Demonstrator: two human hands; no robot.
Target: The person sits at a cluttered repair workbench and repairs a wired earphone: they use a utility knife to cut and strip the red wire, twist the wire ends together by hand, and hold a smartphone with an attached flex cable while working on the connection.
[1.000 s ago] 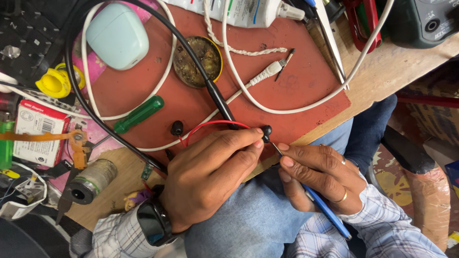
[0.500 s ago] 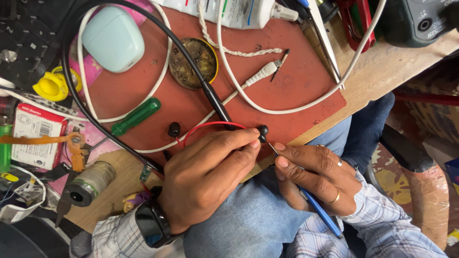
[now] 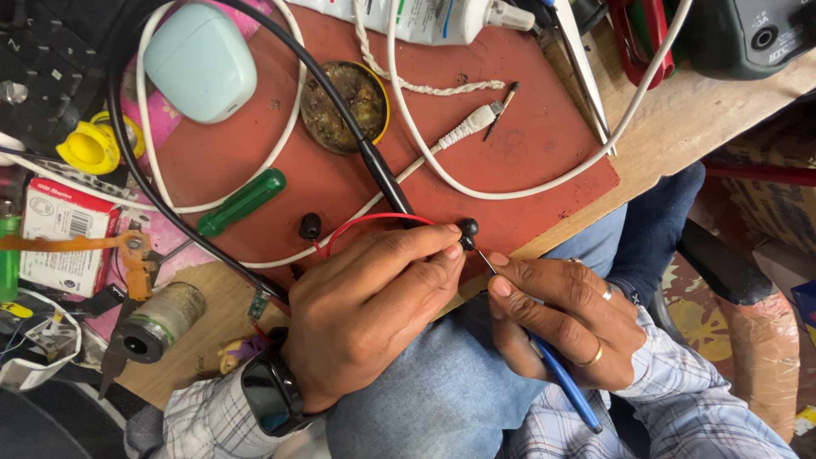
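A small black earbud (image 3: 467,228) is pinched between the fingertips of the left hand (image 3: 370,310) at the near edge of the red mat (image 3: 527,144), just over the lap, with its thin red wire (image 3: 365,223) looping back across the mat to a second black earbud (image 3: 310,226). The right hand (image 3: 565,319) is closed around a blue-handled tool (image 3: 565,382), whose fine metal tip is laid against the underside of the held earbud; both hands are thus clamped, almost touching each other. A slip of the tip off the small rounded bud is judged the main risk, since the left fingertips lie right beside it and could be pricked, or the thin red wire could be nicked or torn loose by too hard a pull. The bud could also be dropped off the worktop (image 3: 680,127) edge onto the lap if the pinch were loosened. Of containers, a round yellow-rimmed tin (image 3: 344,106) is seen on the mat, filled with a dark brownish residue, crossed by a black cable (image 3: 340,110). A pale mint earbud case (image 3: 200,61) lies shut, so its contents cannot be told.
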